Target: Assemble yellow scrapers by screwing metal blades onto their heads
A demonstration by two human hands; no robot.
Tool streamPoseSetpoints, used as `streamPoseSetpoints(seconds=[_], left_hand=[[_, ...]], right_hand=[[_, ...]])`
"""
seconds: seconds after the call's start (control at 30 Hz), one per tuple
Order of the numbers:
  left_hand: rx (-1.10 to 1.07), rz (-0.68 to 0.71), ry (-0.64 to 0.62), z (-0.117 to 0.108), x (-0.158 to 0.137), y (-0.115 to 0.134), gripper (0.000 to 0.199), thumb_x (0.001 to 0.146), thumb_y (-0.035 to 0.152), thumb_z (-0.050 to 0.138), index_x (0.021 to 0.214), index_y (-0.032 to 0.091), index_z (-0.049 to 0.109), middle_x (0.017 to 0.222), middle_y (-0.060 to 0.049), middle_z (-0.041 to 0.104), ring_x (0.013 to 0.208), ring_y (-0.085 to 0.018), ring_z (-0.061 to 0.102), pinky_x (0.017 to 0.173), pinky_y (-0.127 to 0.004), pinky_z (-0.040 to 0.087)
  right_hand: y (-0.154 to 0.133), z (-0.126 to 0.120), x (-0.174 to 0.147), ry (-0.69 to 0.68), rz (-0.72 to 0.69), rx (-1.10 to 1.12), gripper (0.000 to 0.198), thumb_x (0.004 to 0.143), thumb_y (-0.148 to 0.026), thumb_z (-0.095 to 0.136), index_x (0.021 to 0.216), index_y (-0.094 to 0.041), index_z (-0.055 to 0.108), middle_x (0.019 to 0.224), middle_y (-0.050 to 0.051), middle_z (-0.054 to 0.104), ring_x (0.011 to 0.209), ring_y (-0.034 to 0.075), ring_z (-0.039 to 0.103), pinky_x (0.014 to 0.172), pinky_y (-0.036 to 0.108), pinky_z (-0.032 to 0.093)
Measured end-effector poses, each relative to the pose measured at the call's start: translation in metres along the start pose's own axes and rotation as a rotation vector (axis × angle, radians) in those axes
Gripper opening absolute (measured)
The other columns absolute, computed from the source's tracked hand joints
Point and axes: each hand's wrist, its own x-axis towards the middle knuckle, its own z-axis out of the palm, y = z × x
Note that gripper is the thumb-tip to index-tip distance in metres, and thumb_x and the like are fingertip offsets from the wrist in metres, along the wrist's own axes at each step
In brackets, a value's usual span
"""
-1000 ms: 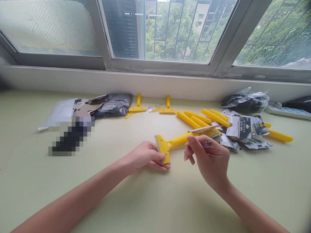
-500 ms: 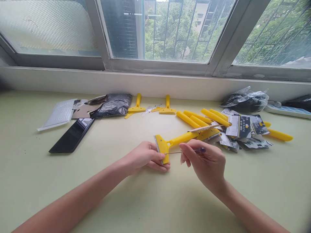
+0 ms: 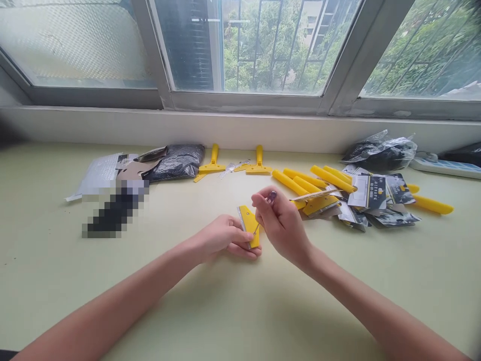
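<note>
My left hand (image 3: 235,239) grips the head of a yellow scraper (image 3: 248,220), thumb on top and fingers beneath. A metal blade runs along the left edge of that head. In my right hand (image 3: 280,220) is a small screwdriver (image 3: 272,197) with a dark handle, its fingers closed around it. The thin shaft slants down to the lower screw, close to my left thumb. My right hand hides most of the scraper's handle.
To the right lies a pile of yellow scrapers (image 3: 319,183) with printed cards (image 3: 370,190). Two yellow scrapers (image 3: 258,163) lie at the back beside loose blades (image 3: 231,168). A black plastic package (image 3: 176,161) and a pixelated dark object (image 3: 116,213) are on the left.
My right hand has moved left and the screwdriver has swung from nearly level to steeply upright over the scraper head. My left hand keeps its hold.
</note>
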Motion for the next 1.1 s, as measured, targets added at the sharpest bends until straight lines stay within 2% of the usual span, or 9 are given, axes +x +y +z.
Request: streamPoseSetpoints(seconds=[0.1,0.2,0.33,0.4,0.53,0.73,0.87,0.93,1.1], left_hand=[[-0.005,-0.003,0.019,0.000,0.000,0.001,0.025,0.077,0.029,0.082,0.081,0.008,0.068,0.095,-0.020,0.076,0.098,-0.032,0.075,0.098,-0.041,0.060],[0.009,-0.009,0.002,0.001,0.001,0.002,0.027,0.076,0.029,0.083,0.084,0.007,0.070,0.098,-0.021,0.076,0.101,-0.032,0.075,0.096,-0.040,0.061],[0.049,-0.011,0.007,0.002,0.000,0.006,0.027,0.078,0.030,0.082,0.088,0.006,0.073,0.098,-0.020,0.076,0.101,-0.030,0.075,0.096,-0.038,0.061],[0.049,-0.009,0.017,0.003,0.000,0.007,0.025,0.077,0.029,0.082,0.084,0.007,0.072,0.096,-0.019,0.077,0.100,-0.030,0.075,0.095,-0.038,0.061],[0.028,-0.005,0.013,0.004,-0.001,0.008,0.023,0.075,0.028,0.084,0.077,0.009,0.070,0.089,-0.015,0.076,0.098,-0.030,0.075,0.095,-0.039,0.061],[0.041,0.019,-0.009,0.003,-0.002,0.006,0.027,0.074,0.030,0.085,0.081,0.008,0.071,0.089,-0.015,0.075,0.101,-0.031,0.074,0.098,-0.042,0.060],[0.030,0.010,0.008,0.004,-0.002,0.007,0.028,0.073,0.030,0.085,0.077,0.009,0.068,0.087,-0.016,0.075,0.099,-0.030,0.075,0.097,-0.042,0.060],[0.028,0.006,0.012,0.004,-0.001,0.007,0.026,0.076,0.028,0.084,0.077,0.009,0.067,0.088,-0.017,0.076,0.098,-0.029,0.075,0.097,-0.041,0.061],[0.040,0.010,0.005,0.004,0.000,0.005,0.024,0.078,0.028,0.081,0.079,0.008,0.069,0.089,-0.017,0.076,0.098,-0.030,0.075,0.096,-0.039,0.061]], right_hand=[[-0.005,-0.002,-0.001,-0.095,0.043,0.061,0.040,0.108,-0.051,0.031,0.087,-0.022,0.049,0.065,-0.006,0.037,0.053,0.008,0.034,0.049,0.023,0.031],[-0.008,-0.012,-0.009,-0.168,0.009,0.133,0.036,0.109,-0.044,0.031,0.097,-0.021,0.056,0.071,-0.004,0.051,0.051,0.007,0.041,0.050,0.023,0.037],[-0.005,-0.017,-0.018,0.003,-0.116,0.086,0.016,0.101,-0.031,0.057,0.092,-0.019,0.063,0.087,0.002,0.067,0.052,0.005,0.050,0.048,0.023,0.043],[-0.003,-0.014,-0.019,0.068,-0.114,0.144,0.010,0.099,-0.027,0.061,0.104,-0.021,0.067,0.086,0.001,0.069,0.049,0.006,0.052,0.044,0.022,0.044],[-0.001,-0.007,-0.022,0.084,-0.129,0.241,0.038,0.099,-0.024,0.060,0.136,-0.030,0.058,0.090,0.000,0.068,0.048,0.007,0.056,0.041,0.023,0.047],[-0.006,-0.008,-0.028,0.050,-0.285,0.182,0.024,0.102,-0.020,0.053,0.121,-0.024,0.068,0.091,0.002,0.068,0.052,0.007,0.060,0.047,0.024,0.051],[-0.012,-0.004,-0.028,0.158,-0.251,0.199,0.007,0.095,-0.017,0.065,0.098,-0.022,0.062,0.086,-0.001,0.070,0.048,0.007,0.062,0.041,0.020,0.048],[-0.013,-0.003,-0.026,0.193,-0.193,0.245,0.017,0.092,-0.018,0.069,0.091,-0.023,0.053,0.083,-0.004,0.069,0.043,0.006,0.060,0.036,0.018,0.043],[-0.013,-0.008,-0.023,0.102,-0.180,0.230,0.017,0.104,-0.031,0.051,0.117,-0.023,0.059,0.084,-0.002,0.065,0.043,0.005,0.057,0.037,0.020,0.043]])
